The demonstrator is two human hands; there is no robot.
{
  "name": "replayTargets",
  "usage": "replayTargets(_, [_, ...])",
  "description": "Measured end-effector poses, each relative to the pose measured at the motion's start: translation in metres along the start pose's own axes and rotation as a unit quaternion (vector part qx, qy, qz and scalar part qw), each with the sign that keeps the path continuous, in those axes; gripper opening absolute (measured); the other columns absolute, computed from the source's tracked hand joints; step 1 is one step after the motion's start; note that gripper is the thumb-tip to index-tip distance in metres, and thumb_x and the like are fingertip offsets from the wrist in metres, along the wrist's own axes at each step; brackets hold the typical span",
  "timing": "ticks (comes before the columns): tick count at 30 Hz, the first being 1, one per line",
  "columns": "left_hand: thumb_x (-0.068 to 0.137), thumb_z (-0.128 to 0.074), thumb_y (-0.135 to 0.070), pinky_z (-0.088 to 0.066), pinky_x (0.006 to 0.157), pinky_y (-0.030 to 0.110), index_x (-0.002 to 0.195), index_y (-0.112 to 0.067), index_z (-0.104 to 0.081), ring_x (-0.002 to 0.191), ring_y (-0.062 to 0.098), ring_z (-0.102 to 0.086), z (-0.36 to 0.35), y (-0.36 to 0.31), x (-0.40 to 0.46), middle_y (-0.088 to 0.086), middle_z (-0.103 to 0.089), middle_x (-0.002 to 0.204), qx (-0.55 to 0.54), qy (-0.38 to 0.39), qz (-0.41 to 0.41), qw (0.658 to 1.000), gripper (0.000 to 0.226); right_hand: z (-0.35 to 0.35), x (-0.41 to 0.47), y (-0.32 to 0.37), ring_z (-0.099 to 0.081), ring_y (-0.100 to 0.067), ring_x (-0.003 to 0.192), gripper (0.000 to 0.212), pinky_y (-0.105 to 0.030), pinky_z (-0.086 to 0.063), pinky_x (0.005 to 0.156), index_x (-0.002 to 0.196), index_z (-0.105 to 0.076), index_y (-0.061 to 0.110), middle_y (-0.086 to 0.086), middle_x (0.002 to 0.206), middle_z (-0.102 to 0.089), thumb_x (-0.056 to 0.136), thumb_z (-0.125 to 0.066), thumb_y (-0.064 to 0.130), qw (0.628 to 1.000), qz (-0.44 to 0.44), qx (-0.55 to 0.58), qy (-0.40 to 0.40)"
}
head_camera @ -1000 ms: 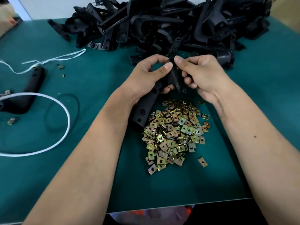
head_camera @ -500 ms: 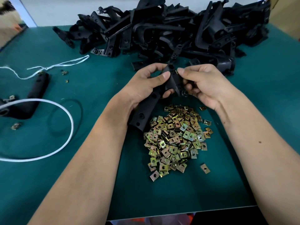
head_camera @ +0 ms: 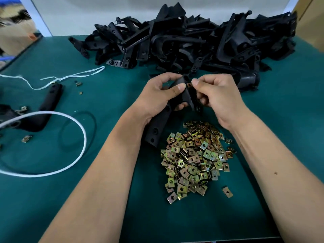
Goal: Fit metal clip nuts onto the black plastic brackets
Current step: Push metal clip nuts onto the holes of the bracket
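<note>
Bracket in work: black plastic bracket [head_camera: 158,127], held above the green table [head_camera: 114,85], just beyond the nut pile.
Left hand [head_camera: 157,98]: fingers curled round the bracket's upper part.
Right hand [head_camera: 217,95]: thumb and forefinger pinch a clip nut [head_camera: 189,84] at the bracket's top edge.
Nut supply: heap of clip nuts [head_camera: 194,158], near centre.
Bracket stock: pile of brackets [head_camera: 184,44], far side.

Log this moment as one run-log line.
left hand holds bracket | right hand pinches clip nut at bracket top | nut pile on table
</note>
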State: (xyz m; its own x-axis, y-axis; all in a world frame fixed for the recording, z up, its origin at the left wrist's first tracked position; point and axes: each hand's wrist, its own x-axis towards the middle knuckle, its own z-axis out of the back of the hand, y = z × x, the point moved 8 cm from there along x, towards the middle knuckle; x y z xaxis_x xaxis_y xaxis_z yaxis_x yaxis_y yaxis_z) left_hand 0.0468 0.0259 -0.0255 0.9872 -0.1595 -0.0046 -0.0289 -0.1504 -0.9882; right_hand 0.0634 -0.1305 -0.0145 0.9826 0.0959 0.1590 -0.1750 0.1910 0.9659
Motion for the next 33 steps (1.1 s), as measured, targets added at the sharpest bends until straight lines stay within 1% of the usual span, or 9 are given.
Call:
replayTargets(4, [0.102, -0.059, -0.006, -0.056, 0.056, 0.025, 0.113, -0.003, -0.061, 0.062, 0.021, -0.066, 0.02, -0.008, 0.002, 0.014, -0.069, 0.083, -0.044, -0.059, -0.022, 0.997, 0.012, -0.004, 0.001, -0.002, -0.058, -0.011, 0.062, 0.038, -0.024, -0.043, 0.053, 0.09, -0.076, 0.005, -0.005, 0.07, -0.066, 0.099, -0.062, 0.038, 1.0, 0.002, 0.005, 0.015])
replayTargets(6, [0.103, -0.058, -0.007, -0.056, 0.057, 0.025, 0.103, -0.004, -0.058, 0.065, 0.022, -0.066, 0.04, -0.006, 0.003, 0.016, -0.068, 0.083, -0.134, -0.121, -0.022, 0.983, 0.003, 0.0, 0.002, -0.003, -0.06, -0.007, 0.063, 0.036, -0.028, -0.047, 0.059, 0.086, -0.078, 0.012, -0.003, 0.074, -0.073, 0.1, -0.062, 0.041, 0.99, 0.039, -0.138, -0.002])
replayTargets(8, [0.103, -0.058, -0.01, -0.055, 0.059, 0.023, 0.093, -0.007, -0.057, 0.069, 0.022, -0.065, 0.059, 0.0, 0.003, 0.015, -0.068, 0.082, -0.242, -0.168, -0.012, 0.956, 0.01, -0.002, 0.0, 0.004, -0.064, 0.002, 0.077, 0.018, -0.016, -0.049, 0.072, 0.097, -0.081, 0.022, 0.008, 0.087, -0.075, 0.097, -0.069, 0.034, 0.962, 0.097, -0.256, -0.004])
replayTargets(10, [0.1, -0.064, -0.012, -0.054, 0.061, 0.02, 0.091, -0.008, -0.058, 0.072, 0.018, -0.064, 0.071, 0.005, 0.002, 0.01, -0.069, 0.079, -0.305, -0.181, 0.003, 0.935, 0.012, -0.015, -0.003, 0.007, -0.063, -0.006, 0.089, 0.017, -0.023, -0.05, 0.082, 0.107, -0.08, 0.026, 0.009, 0.098, -0.071, 0.093, -0.074, 0.033, 0.936, 0.142, -0.32, 0.041])
replayTargets(14, [0.096, -0.069, -0.015, -0.048, 0.059, 0.014, 0.087, -0.007, -0.06, 0.069, 0.01, -0.058, 0.07, 0.009, 0.004, 0.004, -0.062, 0.075, -0.337, -0.141, 0.025, 0.93, 0.015, -0.039, -0.006, 0.002, -0.051, -0.01, 0.088, 0.023, -0.034, -0.047, 0.078, 0.11, -0.077, 0.033, 0.009, 0.099, -0.058, 0.088, -0.078, 0.041, 0.905, 0.148, -0.387, 0.097])
replayTargets(19, [0.091, -0.07, -0.007, -0.043, 0.051, 0.013, 0.09, -0.01, -0.057, 0.063, 0.01, -0.056, 0.056, 0.01, 0.007, 0.006, -0.06, 0.085, -0.307, -0.067, 0.031, 0.949, 0.013, -0.037, -0.01, 0.011, -0.059, -0.004, 0.081, 0.008, -0.027, -0.051, 0.078, 0.091, -0.077, 0.025, 0.013, 0.09, -0.066, 0.086, -0.081, 0.021, 0.933, 0.173, -0.306, 0.074])
replayTargets(23, [0.079, -0.08, -0.003, -0.042, 0.049, 0.016, 0.093, -0.009, -0.056, 0.061, 0.012, -0.058, 0.044, 0.009, 0.007, 0.006, -0.063, 0.078, -0.163, -0.022, 0.01, 0.986, 0.028, -0.018, -0.004, 0.008, -0.071, -0.014, 0.073, 0.01, -0.026, -0.056, 0.066, 0.089, -0.074, 0.019, 0.002, 0.079, -0.074, 0.091, -0.075, 0.009, 0.99, 0.112, -0.087, 0.018])
replayTargets(27, [0.069, -0.082, -0.011, -0.045, 0.05, 0.018, 0.098, -0.006, -0.053, 0.059, 0.012, -0.06, 0.03, 0.003, 0.005, 0.004, -0.064, 0.074, -0.034, 0.038, 0.004, 0.999, 0.042, -0.007, -0.001, 0.002, -0.062, -0.01, 0.072, 0.019, -0.023, -0.052, 0.064, 0.094, -0.081, 0.026, -0.002, 0.082, -0.074, 0.095, -0.07, 0.011, 0.997, 0.077, 0.016, -0.026])
replayTargets(33, [0.072, -0.081, -0.01, -0.046, 0.051, 0.019, 0.11, -0.004, -0.052, 0.06, 0.012, -0.059, 0.027, 0.001, 0.001, 0.006, -0.061, 0.08, -0.029, 0.048, 0.0, 0.998, 0.049, -0.013, -0.003, -0.001, -0.061, -0.014, 0.065, 0.021, -0.025, -0.05, 0.054, 0.099, -0.08, 0.021, 0.001, 0.078, -0.069, 0.1, -0.061, 0.011, 0.996, 0.044, 0.073, 0.007])
